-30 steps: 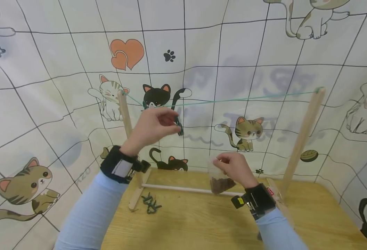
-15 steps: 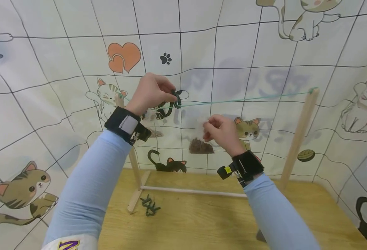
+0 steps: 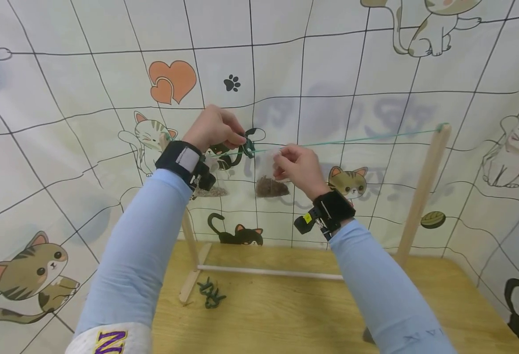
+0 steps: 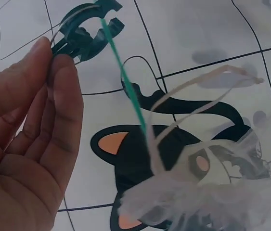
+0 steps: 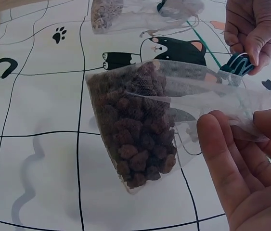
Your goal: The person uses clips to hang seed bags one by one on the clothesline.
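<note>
My left hand [image 3: 215,129] pinches a dark green plant clip [image 4: 84,41] by its handles, between thumb and fingers. In the left wrist view the clip's curved ends stand a little apart, right at the green string [image 4: 125,79]. Below and to the right, my right hand [image 3: 301,169] pinches the gathered top of a sheer mesh bag [image 5: 130,130] close under the string. Reddish-brown lumps fill the bag's lower part. A second mesh bag [image 3: 212,191] with pale contents hangs beneath the string's left part, partly hidden by my left wrist.
The string runs between two wooden posts [image 3: 423,196], joined low down by a white rod [image 3: 273,272]. Several green clips [image 3: 212,294] lie on the wooden table [image 3: 259,319] near the left foot. A cat-print cloth [image 3: 330,64] hangs behind.
My left hand has risen with the clip to the string. My right hand has lifted the brown-filled bag up and leftward, from near the table to close under the string.
</note>
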The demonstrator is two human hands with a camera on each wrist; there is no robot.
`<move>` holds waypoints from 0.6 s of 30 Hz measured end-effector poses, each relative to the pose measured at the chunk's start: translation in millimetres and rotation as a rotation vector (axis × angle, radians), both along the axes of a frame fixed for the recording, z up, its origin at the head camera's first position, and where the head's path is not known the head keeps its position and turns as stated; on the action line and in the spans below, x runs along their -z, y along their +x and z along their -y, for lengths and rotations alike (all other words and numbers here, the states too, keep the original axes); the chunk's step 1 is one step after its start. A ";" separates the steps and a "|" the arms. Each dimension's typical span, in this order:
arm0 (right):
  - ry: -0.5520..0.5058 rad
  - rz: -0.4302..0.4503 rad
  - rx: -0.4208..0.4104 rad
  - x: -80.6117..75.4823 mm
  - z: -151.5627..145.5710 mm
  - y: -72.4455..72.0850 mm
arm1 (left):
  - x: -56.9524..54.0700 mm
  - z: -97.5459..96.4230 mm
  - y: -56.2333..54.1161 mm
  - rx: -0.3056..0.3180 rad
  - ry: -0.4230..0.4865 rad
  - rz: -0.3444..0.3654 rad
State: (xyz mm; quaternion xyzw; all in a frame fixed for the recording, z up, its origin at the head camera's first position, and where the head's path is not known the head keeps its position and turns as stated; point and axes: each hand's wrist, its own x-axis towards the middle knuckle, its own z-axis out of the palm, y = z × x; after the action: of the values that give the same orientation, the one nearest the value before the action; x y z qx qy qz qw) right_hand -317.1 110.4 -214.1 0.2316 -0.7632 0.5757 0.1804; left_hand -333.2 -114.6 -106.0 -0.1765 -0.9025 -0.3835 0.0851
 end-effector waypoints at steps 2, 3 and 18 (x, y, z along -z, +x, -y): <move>0.006 -0.003 0.010 -0.9 2.2 -2.4 | 2.1 0.0 -1.8 0.015 0.022 0.022; 0.008 -0.003 0.019 -1.4 3.5 -3.1 | 3.0 -0.1 -2.4 0.021 0.028 0.030; 0.044 -0.113 0.145 -11.2 26.8 -5.7 | 7.9 -10.3 -3.7 0.052 0.013 0.108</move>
State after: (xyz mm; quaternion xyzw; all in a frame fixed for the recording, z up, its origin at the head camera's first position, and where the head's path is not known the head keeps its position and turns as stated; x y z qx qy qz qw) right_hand -322.8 83.5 -202.9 0.2116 -0.7791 0.5301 0.2592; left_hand -336.9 -104.2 -113.8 -0.1781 -0.8984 -0.4004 0.0274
